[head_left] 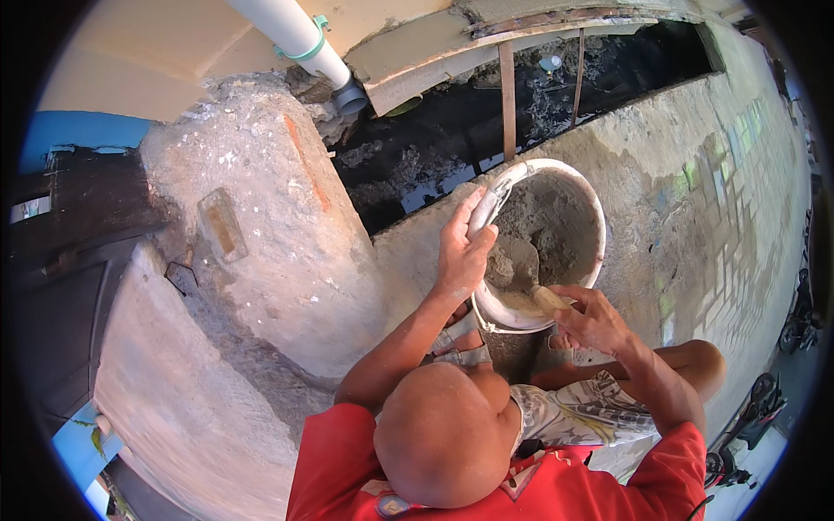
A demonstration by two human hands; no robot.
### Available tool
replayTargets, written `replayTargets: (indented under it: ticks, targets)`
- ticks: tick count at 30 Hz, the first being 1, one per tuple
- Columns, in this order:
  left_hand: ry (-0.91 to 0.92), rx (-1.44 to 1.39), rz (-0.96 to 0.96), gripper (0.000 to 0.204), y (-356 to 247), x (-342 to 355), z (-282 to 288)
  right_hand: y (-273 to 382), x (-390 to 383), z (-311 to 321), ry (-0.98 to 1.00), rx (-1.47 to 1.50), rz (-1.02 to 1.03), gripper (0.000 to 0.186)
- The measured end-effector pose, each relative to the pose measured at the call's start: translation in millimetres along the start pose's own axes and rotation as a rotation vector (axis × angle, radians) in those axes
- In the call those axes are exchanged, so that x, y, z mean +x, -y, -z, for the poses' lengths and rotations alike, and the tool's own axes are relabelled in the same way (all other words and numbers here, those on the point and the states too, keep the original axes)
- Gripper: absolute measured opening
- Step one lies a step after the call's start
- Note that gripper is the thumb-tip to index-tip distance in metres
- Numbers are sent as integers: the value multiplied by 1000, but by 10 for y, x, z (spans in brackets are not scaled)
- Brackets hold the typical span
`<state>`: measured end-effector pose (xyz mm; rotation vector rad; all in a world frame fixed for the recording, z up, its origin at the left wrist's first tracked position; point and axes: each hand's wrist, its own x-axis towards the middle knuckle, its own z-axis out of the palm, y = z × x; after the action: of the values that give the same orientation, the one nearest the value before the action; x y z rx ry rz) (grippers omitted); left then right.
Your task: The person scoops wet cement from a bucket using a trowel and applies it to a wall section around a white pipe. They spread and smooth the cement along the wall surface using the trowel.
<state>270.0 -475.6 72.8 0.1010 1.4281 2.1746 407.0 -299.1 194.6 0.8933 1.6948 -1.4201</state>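
A whitish bucket (598,213) stands between my feet, with wet grey mortar (556,227) inside. My left hand (463,247) is closed round the bucket's left rim, where a pale, mortar-smeared piece shows under the fingers; whether it is the rim itself or part of the handle I cannot tell. A trowel (514,263) rests with its blade in the mortar near the bucket's near left side, carrying some of it. My right hand (593,323) is wrapped round the trowel's wooden handle at the near right rim.
Beyond the bucket runs an open drain (391,178) with dark water, crossed by thin bars (507,100). A white pipe (291,35) ends above it. Rough concrete (269,200) slopes on the left beside a dark door (61,295). Parked motorcycles (756,404) stand at far right.
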Motion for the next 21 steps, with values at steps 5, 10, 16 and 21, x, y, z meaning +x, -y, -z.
replayTargets:
  ticks: [5,10,16,21]
  targets:
    - [1,-134,67,54,-28,-26,24,-243,39,111,111,312,13,55]
    - [-33,-118,68,50,-19,-16,43,-372,-83,172,146,604,-25,51]
    - [-38,-118,86,51,-17,-11,114,-317,-277,367,-276,-528,693,46]
    - [57,-110,130,55,18,56,105,-284,-261,294,-292,-936,576,49]
